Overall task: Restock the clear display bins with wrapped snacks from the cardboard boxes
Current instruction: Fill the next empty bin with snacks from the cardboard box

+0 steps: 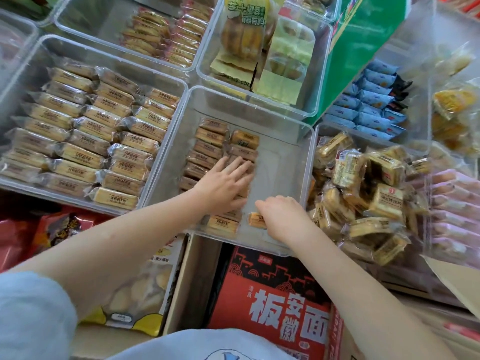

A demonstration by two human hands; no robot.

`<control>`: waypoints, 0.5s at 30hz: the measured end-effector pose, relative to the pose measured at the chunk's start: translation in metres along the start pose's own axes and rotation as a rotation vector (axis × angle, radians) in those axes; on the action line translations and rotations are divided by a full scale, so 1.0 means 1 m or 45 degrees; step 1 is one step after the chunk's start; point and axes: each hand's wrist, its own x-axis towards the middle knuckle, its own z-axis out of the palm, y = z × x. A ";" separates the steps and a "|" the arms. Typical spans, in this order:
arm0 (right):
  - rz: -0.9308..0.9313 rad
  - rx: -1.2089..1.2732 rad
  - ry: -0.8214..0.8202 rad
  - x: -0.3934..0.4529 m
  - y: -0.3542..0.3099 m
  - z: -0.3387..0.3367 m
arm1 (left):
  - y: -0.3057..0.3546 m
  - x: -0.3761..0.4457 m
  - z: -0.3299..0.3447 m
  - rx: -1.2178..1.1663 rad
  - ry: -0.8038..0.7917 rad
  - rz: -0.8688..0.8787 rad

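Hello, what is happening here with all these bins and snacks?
A person is filling the middle clear bin with wrapped snack bars. The left hand lies flat, fingers straight, on the rows of bars already laid on the bin's left side. The right hand pinches one more bar near the bin's front edge. The bin's right half is bare. The bin to the left holds many rows.
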 end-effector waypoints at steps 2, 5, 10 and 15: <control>0.012 -0.020 -0.092 0.004 -0.007 0.000 | 0.007 -0.014 0.001 0.001 -0.105 0.017; 0.050 -0.013 -0.175 0.005 -0.014 -0.005 | 0.010 -0.021 0.002 0.046 -0.207 -0.004; 0.093 0.006 -0.190 0.002 -0.021 -0.007 | 0.011 -0.018 0.005 0.050 -0.198 -0.077; 0.040 0.107 -0.274 0.024 -0.025 0.002 | 0.006 -0.021 0.004 -0.001 -0.209 -0.070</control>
